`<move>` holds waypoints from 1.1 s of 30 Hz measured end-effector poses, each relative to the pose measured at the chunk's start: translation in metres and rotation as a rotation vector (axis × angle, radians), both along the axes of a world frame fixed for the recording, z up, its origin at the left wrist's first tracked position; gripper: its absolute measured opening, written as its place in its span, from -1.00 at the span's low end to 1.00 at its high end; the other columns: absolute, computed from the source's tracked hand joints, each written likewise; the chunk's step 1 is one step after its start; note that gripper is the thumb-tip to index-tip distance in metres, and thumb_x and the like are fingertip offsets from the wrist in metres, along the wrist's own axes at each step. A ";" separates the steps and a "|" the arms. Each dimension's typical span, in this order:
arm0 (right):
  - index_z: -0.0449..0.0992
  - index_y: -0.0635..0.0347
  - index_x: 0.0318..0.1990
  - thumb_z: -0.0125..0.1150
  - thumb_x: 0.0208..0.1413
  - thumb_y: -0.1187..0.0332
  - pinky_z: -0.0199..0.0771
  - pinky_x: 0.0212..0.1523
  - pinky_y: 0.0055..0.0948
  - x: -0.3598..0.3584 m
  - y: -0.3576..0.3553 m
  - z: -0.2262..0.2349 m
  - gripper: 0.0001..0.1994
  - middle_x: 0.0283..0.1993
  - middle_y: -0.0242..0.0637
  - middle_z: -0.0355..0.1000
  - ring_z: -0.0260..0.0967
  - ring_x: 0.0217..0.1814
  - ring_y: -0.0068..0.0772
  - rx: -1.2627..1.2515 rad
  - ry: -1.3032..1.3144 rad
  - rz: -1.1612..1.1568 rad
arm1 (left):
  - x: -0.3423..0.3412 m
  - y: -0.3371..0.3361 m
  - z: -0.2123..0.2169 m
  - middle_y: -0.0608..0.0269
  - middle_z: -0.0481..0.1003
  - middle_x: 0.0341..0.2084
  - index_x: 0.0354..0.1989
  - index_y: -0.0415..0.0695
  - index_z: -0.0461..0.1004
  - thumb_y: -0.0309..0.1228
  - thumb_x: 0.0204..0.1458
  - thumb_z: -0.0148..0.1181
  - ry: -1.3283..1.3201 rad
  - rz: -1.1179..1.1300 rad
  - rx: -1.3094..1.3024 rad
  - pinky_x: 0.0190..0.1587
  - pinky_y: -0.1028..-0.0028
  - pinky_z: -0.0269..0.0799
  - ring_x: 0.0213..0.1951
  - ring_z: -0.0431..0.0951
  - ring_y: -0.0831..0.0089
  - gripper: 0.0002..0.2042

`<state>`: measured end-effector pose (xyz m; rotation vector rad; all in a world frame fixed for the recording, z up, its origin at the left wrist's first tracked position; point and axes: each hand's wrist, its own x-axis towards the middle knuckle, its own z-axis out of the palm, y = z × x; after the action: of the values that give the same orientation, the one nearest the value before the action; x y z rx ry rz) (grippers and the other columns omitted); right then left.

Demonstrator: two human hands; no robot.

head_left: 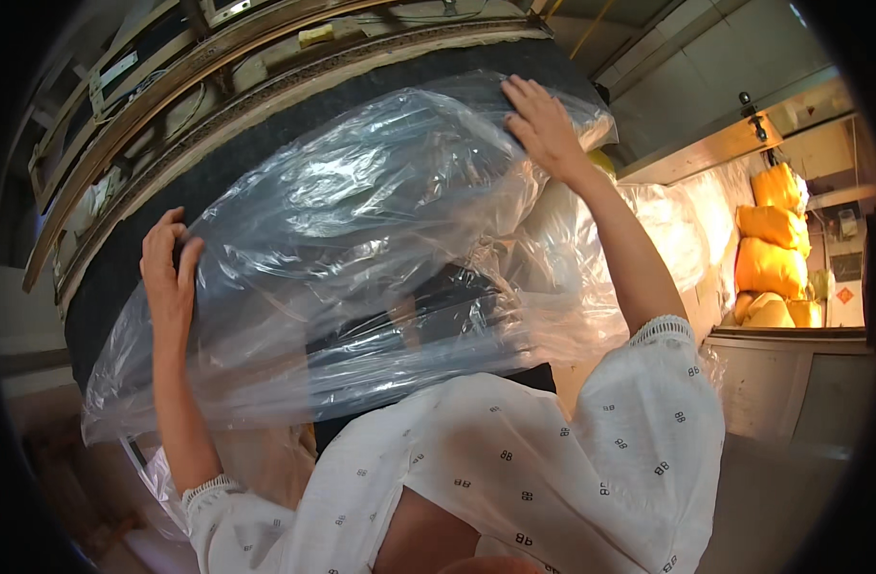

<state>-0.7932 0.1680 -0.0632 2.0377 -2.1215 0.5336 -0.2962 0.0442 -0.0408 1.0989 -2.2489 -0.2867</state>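
Note:
A large clear plastic bag [361,249] is stretched over a big dark padded panel [266,158] that stands tilted in front of me. My left hand [168,273] grips the bag's left edge against the dark panel. My right hand [543,120] presses on the bag's upper right corner, fingers spread over the plastic. Both forearms come up out of white patterned sleeves [514,459]. The plastic is wrinkled and hangs loose toward my chest.
Wooden frames [122,105] with wires lean behind the dark panel at the upper left. More plastic-wrapped pale bundles [677,230] lie to the right. Yellow stuffed sacks [771,239] are stacked at the far right above a grey counter [792,383].

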 end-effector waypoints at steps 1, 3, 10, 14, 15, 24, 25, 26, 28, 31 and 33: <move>0.18 0.11 0.19 -0.07 0.11 0.10 -0.01 0.23 -0.17 -0.034 -0.006 -0.014 -0.48 0.23 -0.08 0.12 0.01 0.26 -0.01 -0.123 -0.043 0.040 | -0.013 0.002 0.003 0.21 0.43 -0.23 -0.31 -0.23 0.33 -0.49 0.06 0.06 0.077 -0.010 -0.019 -0.14 0.54 0.28 -0.20 0.39 0.50 -0.91; 0.26 0.13 0.12 -0.01 0.09 0.14 0.09 0.16 -0.22 -0.067 -0.010 -0.016 -0.54 0.16 -0.07 0.19 0.10 0.18 -0.03 -0.222 0.030 -0.059 | -0.001 -0.004 0.000 0.27 0.40 -0.33 -0.32 -0.22 0.33 -0.49 0.09 0.04 0.179 0.059 0.085 -0.21 0.60 0.26 -0.27 0.36 0.56 -0.92; 0.42 0.21 -0.28 0.13 0.00 0.42 0.31 -0.25 -0.36 -0.078 -0.031 0.056 -0.87 -0.34 -0.21 0.36 0.31 -0.27 -0.19 -0.271 0.050 0.043 | 0.022 -0.005 -0.007 0.39 0.32 -0.52 -0.33 -0.26 0.35 -0.44 0.11 0.05 0.184 0.162 0.103 -0.32 0.70 0.19 -0.43 0.26 0.67 -0.88; 0.35 0.29 -0.18 -0.04 0.12 0.23 0.34 -0.20 -0.39 0.020 -0.025 0.125 -0.72 -0.29 -0.22 0.37 0.30 -0.23 -0.33 -0.692 0.179 0.026 | 0.027 0.001 -0.003 0.39 0.34 -0.51 -0.37 -0.28 0.39 -0.44 0.08 0.10 0.167 0.106 0.158 -0.30 0.70 0.19 -0.42 0.27 0.68 -0.86; 0.38 0.23 -0.24 0.07 0.07 0.25 0.33 -0.23 -0.35 0.035 -0.022 0.114 -0.77 -0.29 -0.22 0.37 0.31 -0.26 -0.23 -0.674 -0.043 0.080 | 0.027 0.003 -0.003 0.40 0.34 -0.52 -0.41 -0.29 0.40 -0.44 0.05 0.13 0.206 0.114 0.153 -0.29 0.70 0.19 -0.41 0.27 0.69 -0.85; 0.10 -0.01 0.26 -0.15 0.13 -0.07 -0.23 0.29 0.00 0.027 -0.011 0.002 -0.41 0.35 -0.18 -0.08 -0.25 0.40 -0.06 0.119 0.041 0.128 | 0.178 -0.003 0.002 0.28 0.47 -0.48 -0.40 -0.30 0.43 -0.41 0.04 0.13 0.050 0.470 0.143 -0.27 0.56 0.30 -0.39 0.41 0.58 -0.83; 0.11 -0.03 0.25 -0.16 0.13 -0.07 -0.21 0.28 0.00 0.035 -0.013 0.003 -0.42 0.34 -0.18 -0.06 -0.22 0.39 -0.07 0.103 0.074 0.155 | 0.183 -0.002 0.007 0.28 0.47 -0.48 -0.40 -0.30 0.43 -0.41 0.04 0.13 0.045 0.490 0.150 -0.27 0.56 0.30 -0.39 0.41 0.58 -0.83; 0.11 -0.05 0.25 -0.17 0.14 -0.07 -0.18 0.28 -0.01 0.042 -0.015 0.004 -0.43 0.34 -0.18 -0.04 -0.20 0.39 -0.08 0.086 0.114 0.181 | 0.184 -0.008 0.012 0.21 0.44 -0.49 -0.39 -0.29 0.42 -0.39 0.04 0.13 -0.103 0.449 0.103 -0.27 0.52 0.30 -0.41 0.42 0.46 -0.82; 0.12 -0.10 0.25 -0.20 0.13 -0.10 -0.19 0.28 -0.01 0.024 -0.036 -0.004 -0.44 0.34 -0.19 -0.05 -0.20 0.39 -0.07 0.065 0.143 0.150 | 0.168 -0.021 0.011 0.05 0.37 -0.44 -0.35 -0.26 0.40 -0.36 0.04 0.08 -0.311 0.430 0.005 -0.27 0.37 0.31 -0.37 0.40 0.11 -0.81; 0.19 -0.06 0.21 -0.19 0.13 -0.09 -0.10 0.25 -0.06 -0.001 -0.053 -0.005 -0.45 0.32 -0.18 0.00 -0.14 0.37 -0.09 0.094 0.114 -0.080 | 0.121 -0.038 0.004 0.04 0.37 -0.33 -0.24 -0.22 0.35 -0.36 0.08 0.00 -0.425 0.383 -0.136 -0.18 0.27 0.29 -0.20 0.38 0.07 -0.82; 0.45 0.15 -0.08 -0.08 0.11 0.00 0.24 0.02 -0.32 0.004 -0.062 0.007 -0.57 0.03 -0.14 0.32 0.26 0.07 -0.17 -0.126 0.023 0.020 | 0.087 -0.042 -0.003 0.10 0.38 -0.37 -0.30 -0.19 0.38 -0.31 0.07 0.03 -0.176 0.292 -0.182 -0.18 0.29 0.30 -0.21 0.40 0.14 -0.81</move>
<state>-0.7889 0.1056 -0.0567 1.9888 -2.0026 0.6266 -0.2091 0.0026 -0.0441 1.3750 -2.1726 0.1377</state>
